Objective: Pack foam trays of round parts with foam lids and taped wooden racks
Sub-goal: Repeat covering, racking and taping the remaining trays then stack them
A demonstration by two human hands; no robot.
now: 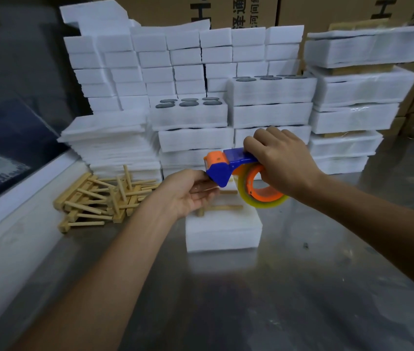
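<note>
A white foam tray (pixel 223 231) stands on the metal table (pixel 277 287) in front of me, with a wooden rack (pixel 222 207) lying on its top. My right hand (pixel 283 158) grips a blue and orange tape dispenser (pixel 228 164) above the tray; its clear tape roll (pixel 264 196) hangs below. My left hand (pixel 188 192) is palm up under the dispenser's front end, its fingertips pinching there; the tape end itself is too faint to see. Foam trays holding dark round parts (pixel 188 102) stand behind.
A loose pile of wooden racks (pixel 99 196) lies to the left. A stack of thin foam lids (pixel 109 143) stands behind it. Stacked foam blocks (pixel 175 59) and wrapped packs (pixel 353 97) form a wall at the back, before cardboard boxes (pixel 246 11).
</note>
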